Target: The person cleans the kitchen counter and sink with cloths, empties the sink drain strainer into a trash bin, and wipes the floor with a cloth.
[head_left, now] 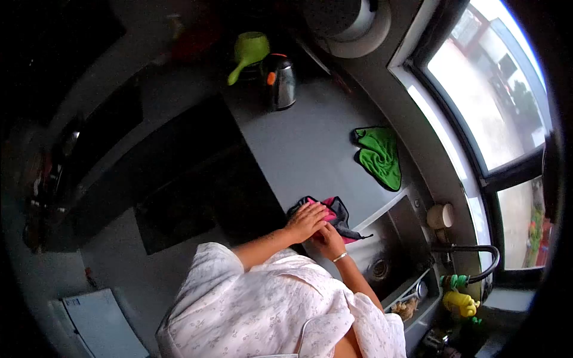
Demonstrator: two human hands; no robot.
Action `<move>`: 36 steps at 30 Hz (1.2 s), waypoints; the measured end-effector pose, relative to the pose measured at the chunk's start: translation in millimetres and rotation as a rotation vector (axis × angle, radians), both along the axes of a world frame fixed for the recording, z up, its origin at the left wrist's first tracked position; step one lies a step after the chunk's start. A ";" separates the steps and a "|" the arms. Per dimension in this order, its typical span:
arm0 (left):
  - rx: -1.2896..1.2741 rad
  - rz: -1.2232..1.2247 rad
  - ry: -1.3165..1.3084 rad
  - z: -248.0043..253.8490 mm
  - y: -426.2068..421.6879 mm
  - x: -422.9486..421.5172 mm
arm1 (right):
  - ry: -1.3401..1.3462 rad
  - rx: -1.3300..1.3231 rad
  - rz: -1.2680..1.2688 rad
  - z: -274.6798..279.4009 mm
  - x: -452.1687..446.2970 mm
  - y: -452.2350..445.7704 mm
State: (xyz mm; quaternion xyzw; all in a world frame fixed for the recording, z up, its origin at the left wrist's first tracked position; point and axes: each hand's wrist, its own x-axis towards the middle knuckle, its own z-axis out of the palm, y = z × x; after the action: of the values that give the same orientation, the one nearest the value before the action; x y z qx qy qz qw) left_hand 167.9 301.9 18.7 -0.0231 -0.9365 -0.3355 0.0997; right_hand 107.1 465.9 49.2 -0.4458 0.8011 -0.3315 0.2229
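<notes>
A pink and dark grey cleaning cloth (340, 216) lies bunched at the near edge of the counter, beside the sink. My left hand (307, 222) rests on it with the fingers stretched out flat. Close against it, my right hand (329, 241), with a bracelet at the wrist, is curled at the cloth's near side. Its fingertips are partly hidden, and it appears to grip the cloth. A green cloth (380, 156) with a dark border lies spread farther back on the counter, apart from both hands.
Right of my hands is a sink (377, 268) with a black tap (483, 249). A kettle (280, 82) and a green ladle-like scoop (248, 51) stand at the back. A beige cup (440, 216) and a yellow figure (461, 303) are by the window.
</notes>
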 end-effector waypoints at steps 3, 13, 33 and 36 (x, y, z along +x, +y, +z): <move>-0.047 0.024 0.009 -3.0 15.5 29.3 | 0.103 0.056 0.027 -2.6 19.9 17.4; -0.061 -0.098 -0.083 -9.2 68.6 81.2 | 0.231 0.135 -0.135 -6.4 93.9 67.3; -0.210 -0.949 -0.126 -11.2 82.2 44.1 | 0.111 0.027 -0.787 -57.1 159.2 98.5; -0.272 -1.045 0.005 -14.3 78.9 32.4 | 0.187 0.067 -0.900 -61.9 162.8 87.9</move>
State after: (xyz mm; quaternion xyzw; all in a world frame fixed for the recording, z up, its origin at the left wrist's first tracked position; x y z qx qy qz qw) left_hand 200.3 380.7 4.4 -0.4992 -0.8350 -0.2163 -0.0823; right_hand 269.9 553.8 -12.8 -0.0742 0.9419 -0.3275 -0.0023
